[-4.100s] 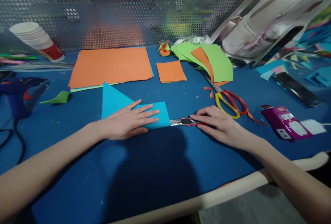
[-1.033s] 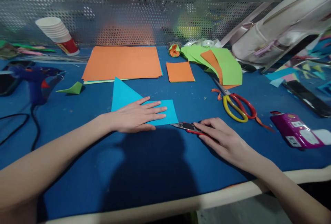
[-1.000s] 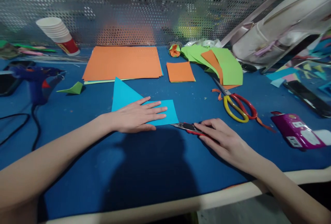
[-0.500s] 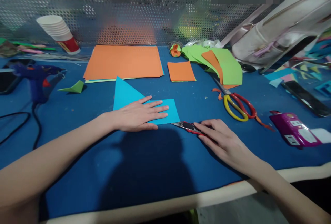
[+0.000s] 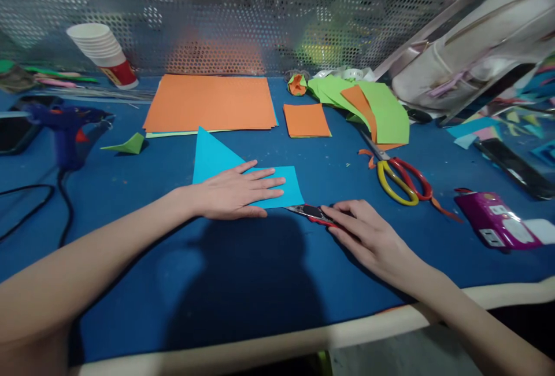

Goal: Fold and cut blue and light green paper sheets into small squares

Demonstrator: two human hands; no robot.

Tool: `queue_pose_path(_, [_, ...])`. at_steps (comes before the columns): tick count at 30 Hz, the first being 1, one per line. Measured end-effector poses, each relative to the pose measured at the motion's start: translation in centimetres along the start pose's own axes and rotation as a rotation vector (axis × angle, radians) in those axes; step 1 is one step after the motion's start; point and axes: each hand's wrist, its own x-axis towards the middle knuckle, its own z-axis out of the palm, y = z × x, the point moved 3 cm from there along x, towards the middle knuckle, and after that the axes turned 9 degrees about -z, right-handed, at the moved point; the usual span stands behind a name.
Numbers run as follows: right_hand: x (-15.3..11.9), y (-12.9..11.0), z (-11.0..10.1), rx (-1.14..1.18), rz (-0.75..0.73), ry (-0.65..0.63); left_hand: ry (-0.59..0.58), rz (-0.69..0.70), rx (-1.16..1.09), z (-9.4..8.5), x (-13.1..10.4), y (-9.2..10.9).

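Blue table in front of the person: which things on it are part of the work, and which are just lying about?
In use:
light-blue paper, under the left hand
utility knife, in the right hand, at the paper's near edge

Apparently just lying about, untouched:
scissors
glue gun
paper cups
large orange sheets
purple box

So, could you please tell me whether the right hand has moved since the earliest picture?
Yes: judged against the scissors, the right hand has shifted left and nearer the camera.
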Motion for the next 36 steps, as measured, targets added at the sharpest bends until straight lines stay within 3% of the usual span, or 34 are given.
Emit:
queue_pose_path(12, [0.5, -0.2, 0.4, 0.025, -0.003, -0.013, -0.041, -0.046, -0.026, -0.8, 0.1, 0.6])
queue_pose_path(36, [1.4, -1.5, 1.2, 0.024, 0.003, 0.001, -0.056, -0.040, 0.005, -0.7, 0.0, 0.5])
